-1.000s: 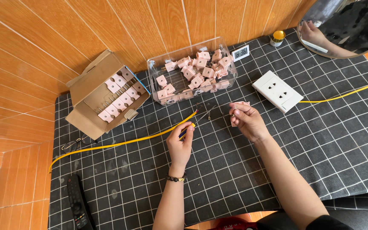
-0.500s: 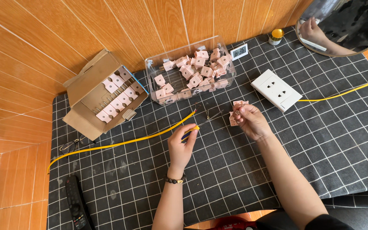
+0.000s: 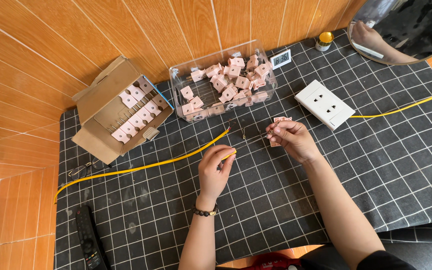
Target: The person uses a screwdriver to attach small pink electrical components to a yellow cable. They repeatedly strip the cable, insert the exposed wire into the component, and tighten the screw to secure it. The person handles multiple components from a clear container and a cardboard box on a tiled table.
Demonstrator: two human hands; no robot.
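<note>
Left hand [image 3: 216,167]: closed, pinching a yellow wire [image 3: 176,159] near its stripped end, on the surface [image 3: 256,210].
Right hand [image 3: 291,137]: fingers closed on a small pink plug piece [image 3: 279,120], just right of the wire's bare tip.
Yellow wire: thin, long, trailing left across the checked cloth.

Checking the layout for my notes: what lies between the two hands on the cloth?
In the head view, between the left hand and right hand lies the stripped end of the yellow wire, thin dark strands over bare checked cloth.
</note>
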